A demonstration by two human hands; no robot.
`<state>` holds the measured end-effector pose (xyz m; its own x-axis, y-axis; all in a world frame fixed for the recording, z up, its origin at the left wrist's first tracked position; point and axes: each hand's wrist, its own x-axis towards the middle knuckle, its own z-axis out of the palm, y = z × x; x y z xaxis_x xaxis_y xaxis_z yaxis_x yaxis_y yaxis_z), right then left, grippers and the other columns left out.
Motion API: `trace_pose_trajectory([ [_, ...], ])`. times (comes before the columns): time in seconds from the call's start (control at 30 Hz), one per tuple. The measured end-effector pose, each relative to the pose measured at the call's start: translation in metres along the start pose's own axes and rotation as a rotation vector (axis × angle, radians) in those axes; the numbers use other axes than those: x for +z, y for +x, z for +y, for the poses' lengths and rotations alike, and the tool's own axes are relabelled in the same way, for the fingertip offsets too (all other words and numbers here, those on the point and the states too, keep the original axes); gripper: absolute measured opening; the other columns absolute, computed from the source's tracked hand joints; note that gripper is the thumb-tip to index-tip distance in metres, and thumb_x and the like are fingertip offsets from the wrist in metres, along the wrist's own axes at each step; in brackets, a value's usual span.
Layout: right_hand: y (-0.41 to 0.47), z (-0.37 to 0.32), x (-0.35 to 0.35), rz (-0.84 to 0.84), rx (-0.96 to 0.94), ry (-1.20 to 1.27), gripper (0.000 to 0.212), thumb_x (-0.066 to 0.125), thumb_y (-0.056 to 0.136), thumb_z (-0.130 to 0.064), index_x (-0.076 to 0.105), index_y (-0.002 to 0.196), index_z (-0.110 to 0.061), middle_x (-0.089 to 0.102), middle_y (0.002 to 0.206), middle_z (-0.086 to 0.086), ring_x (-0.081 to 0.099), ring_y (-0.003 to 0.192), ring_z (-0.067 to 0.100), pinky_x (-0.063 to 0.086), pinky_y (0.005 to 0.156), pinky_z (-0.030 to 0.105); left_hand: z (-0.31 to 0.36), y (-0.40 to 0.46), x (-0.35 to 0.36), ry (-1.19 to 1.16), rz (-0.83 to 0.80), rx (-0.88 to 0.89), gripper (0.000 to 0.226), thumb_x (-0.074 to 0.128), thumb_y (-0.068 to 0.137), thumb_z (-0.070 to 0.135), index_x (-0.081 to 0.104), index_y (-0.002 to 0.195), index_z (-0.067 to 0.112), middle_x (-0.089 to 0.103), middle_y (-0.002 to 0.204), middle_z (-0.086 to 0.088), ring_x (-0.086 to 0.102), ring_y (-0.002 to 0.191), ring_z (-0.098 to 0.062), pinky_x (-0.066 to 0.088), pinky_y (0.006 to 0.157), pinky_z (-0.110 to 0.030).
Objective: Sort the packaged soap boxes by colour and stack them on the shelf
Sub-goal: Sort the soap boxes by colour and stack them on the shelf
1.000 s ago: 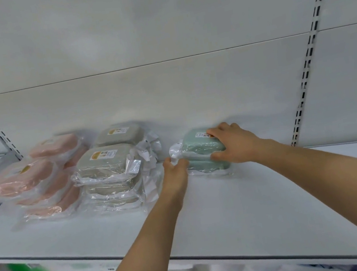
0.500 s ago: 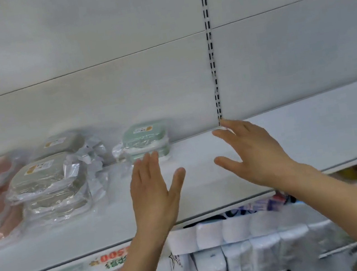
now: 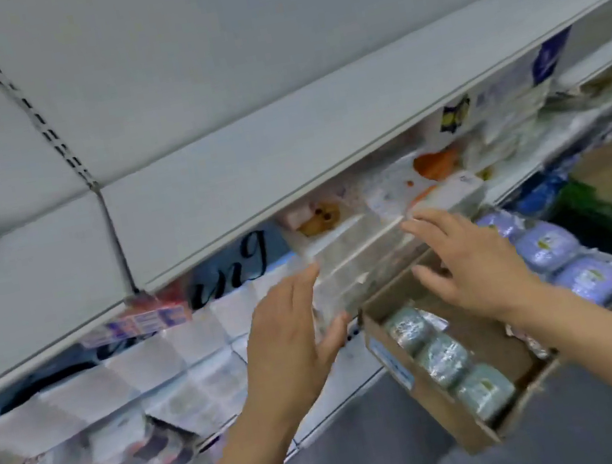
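View swung right and down since half a second ago: the shelved stacks are out of frame. Green soap boxes (image 3: 446, 362), three counted, sit in the cardboard box (image 3: 479, 434) lower right; purple soap boxes (image 3: 571, 262), about three, beside it. Left hand (image 3: 289, 353) and right hand (image 3: 470, 268) both spread, empty. Risk: blurry view, rushed grab slips on wrap or mixes colours.
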<state>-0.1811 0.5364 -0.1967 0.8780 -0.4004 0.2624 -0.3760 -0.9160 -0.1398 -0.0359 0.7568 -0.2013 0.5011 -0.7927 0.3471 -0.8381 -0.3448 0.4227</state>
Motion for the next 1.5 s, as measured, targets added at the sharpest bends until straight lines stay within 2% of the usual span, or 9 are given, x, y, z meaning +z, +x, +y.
trace_pose_trajectory([
  [0.17, -0.058, 0.120, 0.040, -0.327, 0.191, 0.032, 0.062, 0.058, 0.092, -0.040, 0.032, 0.147, -0.027, 0.034, 0.148, -0.004, 0.042, 0.128, 0.022, 0.047, 0.086, 0.036, 0.056, 0.005, 0.121, -0.114, -0.271, -0.133, 0.056, 0.053, 0.092, 0.048, 0.046, 0.142, 0.026, 0.054, 0.134, 0.006, 0.048, 0.122, -0.015, 0.034, 0.093, -0.023],
  [0.37, -0.094, 0.175, 0.115, -0.682, 0.236, 0.090, 0.068, 0.057, 0.093, -0.041, 0.023, 0.150, -0.029, 0.025, 0.151, -0.003, 0.036, 0.135, 0.019, 0.045, 0.097, 0.036, 0.065, 0.014, 0.230, -0.120, -0.558, -0.327, 0.057, 0.057, 0.094, 0.042, 0.039, 0.145, 0.025, 0.048, 0.140, 0.003, 0.042, 0.130, -0.017, 0.039, 0.102, -0.031],
  [0.53, -0.093, 0.189, 0.197, -0.807, 0.173, 0.097, 0.069, 0.060, 0.089, -0.030, 0.026, 0.148, -0.031, 0.033, 0.142, 0.000, 0.042, 0.127, 0.025, 0.049, 0.090, 0.038, 0.027, 0.051, 0.310, 0.003, -0.692, -0.373, 0.057, 0.058, 0.094, 0.038, 0.039, 0.144, 0.019, 0.044, 0.137, -0.006, 0.039, 0.129, -0.026, 0.039, 0.103, -0.037],
  [0.67, -0.085, 0.193, 0.265, -0.829, 0.051, 0.090, 0.080, 0.063, 0.085, -0.009, 0.020, 0.150, -0.028, 0.026, 0.150, 0.001, 0.030, 0.133, 0.025, 0.050, 0.088, 0.037, -0.009, 0.077, 0.372, 0.217, -0.791, -0.392, 0.070, 0.063, 0.091, 0.044, 0.031, 0.146, 0.013, 0.040, 0.138, -0.009, 0.038, 0.129, -0.029, 0.038, 0.103, -0.040],
  [0.87, -0.078, 0.192, 0.326, -0.852, -0.122, 0.047, 0.089, 0.060, 0.084, -0.006, 0.009, 0.156, -0.022, 0.011, 0.159, 0.003, 0.016, 0.143, 0.026, 0.038, 0.104, 0.041, -0.032, 0.081, 0.445, 0.455, -0.999, -0.432, 0.107, 0.068, 0.085, 0.049, 0.001, 0.152, 0.000, 0.027, 0.146, -0.017, 0.035, 0.132, -0.034, 0.041, 0.099, -0.044],
  [1.03, -0.072, 0.191, 0.345, -0.826, -0.164, 0.047, 0.085, 0.062, 0.082, -0.014, 0.018, 0.154, -0.019, 0.019, 0.157, 0.004, 0.030, 0.136, 0.028, 0.042, 0.100, 0.043, -0.037, 0.079, 0.461, 0.585, -0.933, -0.361, 0.074, 0.051, 0.099, 0.030, 0.007, 0.151, 0.001, 0.030, 0.143, -0.016, 0.039, 0.126, -0.033, 0.045, 0.093, -0.044],
  [1.13, -0.070, 0.193, 0.333, -0.780, -0.201, -0.006, 0.085, 0.068, 0.074, -0.021, 0.028, 0.148, -0.020, 0.031, 0.149, 0.003, 0.037, 0.128, 0.028, 0.046, 0.089, 0.044, -0.031, 0.085, 0.448, 0.574, -0.957, -0.319, 0.081, 0.058, 0.095, 0.031, 0.007, 0.150, 0.000, 0.030, 0.141, -0.018, 0.040, 0.126, -0.033, 0.046, 0.094, -0.044],
  [1.33, -0.070, 0.206, 0.259, -0.757, -0.148, 0.018, 0.104, 0.073, 0.076, -0.041, 0.005, 0.153, -0.027, -0.004, 0.160, -0.004, 0.002, 0.146, 0.025, 0.029, 0.112, 0.056, -0.004, 0.099, 0.382, 0.367, -0.704, -0.253, 0.108, 0.073, 0.075, 0.061, 0.013, 0.150, 0.012, 0.035, 0.137, -0.009, 0.040, 0.125, -0.029, 0.039, 0.103, -0.041],
  [1.5, -0.071, 0.211, 0.188, -0.598, -0.165, -0.002, 0.109, 0.076, 0.056, -0.056, 0.025, 0.147, -0.022, 0.042, 0.147, 0.004, 0.040, 0.133, 0.029, 0.045, 0.100, 0.052, 0.018, 0.097, 0.311, 0.275, -0.498, -0.262, 0.105, 0.071, 0.071, 0.065, 0.021, 0.149, 0.016, 0.037, 0.137, -0.007, 0.040, 0.122, -0.029, 0.039, 0.101, -0.039],
])
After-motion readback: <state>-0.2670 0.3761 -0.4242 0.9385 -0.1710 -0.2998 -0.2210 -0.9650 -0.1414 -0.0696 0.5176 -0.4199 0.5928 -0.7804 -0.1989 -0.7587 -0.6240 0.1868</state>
